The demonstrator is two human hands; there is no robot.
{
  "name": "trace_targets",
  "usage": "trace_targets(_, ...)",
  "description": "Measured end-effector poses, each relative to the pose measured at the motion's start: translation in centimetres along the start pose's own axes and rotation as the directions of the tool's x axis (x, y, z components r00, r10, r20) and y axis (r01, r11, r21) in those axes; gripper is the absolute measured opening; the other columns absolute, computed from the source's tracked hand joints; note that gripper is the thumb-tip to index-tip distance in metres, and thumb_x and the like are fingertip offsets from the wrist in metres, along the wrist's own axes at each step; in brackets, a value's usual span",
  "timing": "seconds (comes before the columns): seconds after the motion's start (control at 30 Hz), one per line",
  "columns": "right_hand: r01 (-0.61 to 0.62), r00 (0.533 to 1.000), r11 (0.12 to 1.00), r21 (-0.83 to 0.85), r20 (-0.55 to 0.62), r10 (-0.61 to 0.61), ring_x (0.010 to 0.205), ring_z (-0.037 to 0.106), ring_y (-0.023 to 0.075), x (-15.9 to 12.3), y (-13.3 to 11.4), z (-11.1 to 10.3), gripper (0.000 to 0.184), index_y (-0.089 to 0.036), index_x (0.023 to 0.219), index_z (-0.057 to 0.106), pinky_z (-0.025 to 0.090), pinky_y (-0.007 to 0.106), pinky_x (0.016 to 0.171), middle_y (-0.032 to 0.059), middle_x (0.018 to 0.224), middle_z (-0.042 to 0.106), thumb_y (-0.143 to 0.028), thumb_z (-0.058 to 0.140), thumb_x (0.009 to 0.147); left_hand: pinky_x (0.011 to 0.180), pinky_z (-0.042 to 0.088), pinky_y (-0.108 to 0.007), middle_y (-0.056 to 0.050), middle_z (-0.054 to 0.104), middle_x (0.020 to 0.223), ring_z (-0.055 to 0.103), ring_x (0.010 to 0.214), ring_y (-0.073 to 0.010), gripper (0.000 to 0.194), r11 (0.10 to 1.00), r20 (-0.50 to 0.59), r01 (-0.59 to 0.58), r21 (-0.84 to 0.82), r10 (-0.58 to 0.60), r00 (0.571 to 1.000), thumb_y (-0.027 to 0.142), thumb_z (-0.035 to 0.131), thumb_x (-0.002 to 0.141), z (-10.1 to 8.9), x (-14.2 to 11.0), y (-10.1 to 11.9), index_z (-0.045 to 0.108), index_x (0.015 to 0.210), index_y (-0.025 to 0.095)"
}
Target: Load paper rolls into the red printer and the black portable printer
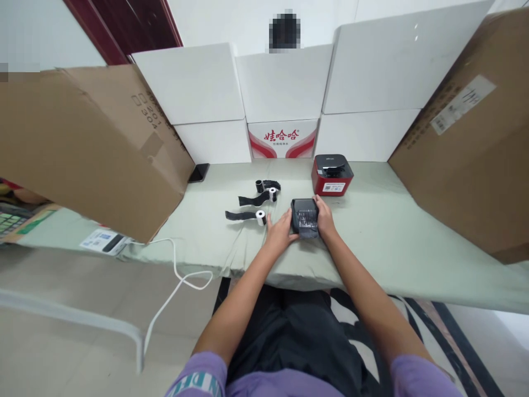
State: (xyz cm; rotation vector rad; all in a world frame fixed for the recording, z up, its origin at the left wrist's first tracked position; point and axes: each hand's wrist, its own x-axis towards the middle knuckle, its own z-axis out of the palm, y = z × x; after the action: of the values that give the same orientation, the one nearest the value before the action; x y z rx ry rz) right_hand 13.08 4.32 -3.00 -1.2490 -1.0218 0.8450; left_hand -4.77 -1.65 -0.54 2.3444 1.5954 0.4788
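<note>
A small black portable printer point(305, 206) lies near the front of the cloth-covered table, with a dark, printed-looking strip point(308, 225) hanging over its near side. My left hand point(280, 236) rests against its left side, thumb towards the lower corner. Around the right edge curl the fingers of my right hand point(325, 219). Left of the printer are small paper rolls: a white one point(260, 217) and another white one point(272, 194), each with a black strip trailing left, and a dark roll point(259, 186) beside a black strip point(271, 185).
A red-and-black boxy device point(333, 179) stands behind my right hand. White boxes point(285, 88) wall the back; large cardboard boxes flank the left point(95, 149) and right point(475, 165). A phone point(199, 173) lies back left. A white cable point(176, 262) hangs off the front edge.
</note>
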Motion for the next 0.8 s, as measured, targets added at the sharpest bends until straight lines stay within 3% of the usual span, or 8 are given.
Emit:
trace_targets(0.1,0.021,0.999,0.999,-0.039,-0.036,-0.023,0.14,0.054,0.0263,-0.31,-0.45,0.04,0.068,-0.014,0.134,0.065,0.032,0.044,0.125,0.0148,0.145,0.063,-0.063,0.046,0.091,0.129,0.008,-0.06,-0.015,0.034,0.167,0.029,0.158,-0.0288,0.088,0.999,-0.026,0.039,0.035,-0.038,0.999,0.039,0.071,0.089,0.23,-0.03,0.07,0.027,0.163,0.022)
trace_targets(0.27,0.058,0.996,0.992,-0.115,-0.06,-0.065,0.127,0.061,0.0289,-0.77,-0.79,-0.03,0.063,-0.015,0.124,0.068,0.04,0.048,0.117,0.0159,0.133,0.069,-0.063,0.042,0.093,0.129,0.012,-0.058,-0.011,0.041,0.165,0.034,0.155,-0.0282,0.084,0.999,-0.031,0.032,-0.003,-0.032,0.999,0.048,0.067,0.09,0.34,0.06,-0.25,0.03,0.162,0.025)
trace_targets(0.8,0.066,0.995,0.992,-0.107,-0.067,-0.074,0.126,0.06,0.0273,-0.8,-0.76,0.1,0.056,-0.017,0.121,0.07,0.039,0.046,0.117,0.0139,0.133,0.07,-0.057,0.044,0.092,0.129,0.011,-0.059,-0.011,0.048,0.16,0.036,0.154,-0.0285,0.085,0.999,-0.013,-0.005,-0.04,0.004,1.0,0.039,0.074,0.087,0.11,0.37,-0.44,0.033,0.16,0.027)
